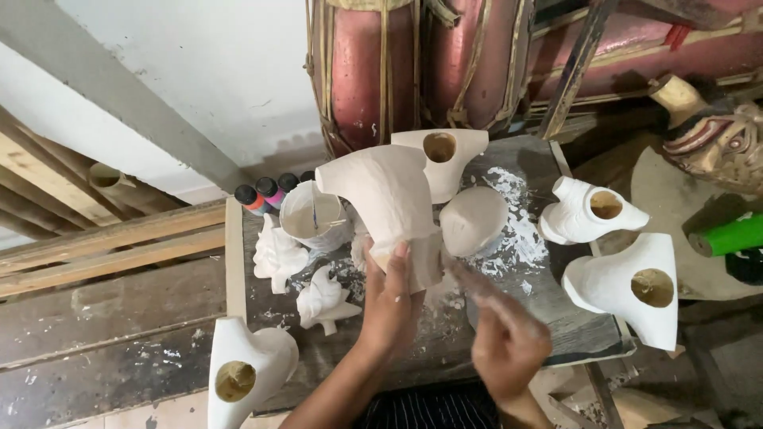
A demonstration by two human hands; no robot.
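A dark, paint-spattered worktable (548, 298) is seen at the centre of the view. White-coated carved torso pieces with round neck holes are set about it: one (441, 159) at twelve o'clock, two (588, 210) (632, 286) at three o'clock, one (246, 365) at eight o'clock. A rounded white head form (474, 220) is placed near the middle. Two small white carved figures (278, 254) (324, 300) are laid at nine o'clock, beside a cup of white paint (312, 214). Small paint bottles (266, 193) with dark caps are lined up at eleven o'clock. Red drums (413, 63) are stood at twelve o'clock, and a painted mask (715, 143) and a green tube (727, 236) are found at two to three o'clock.
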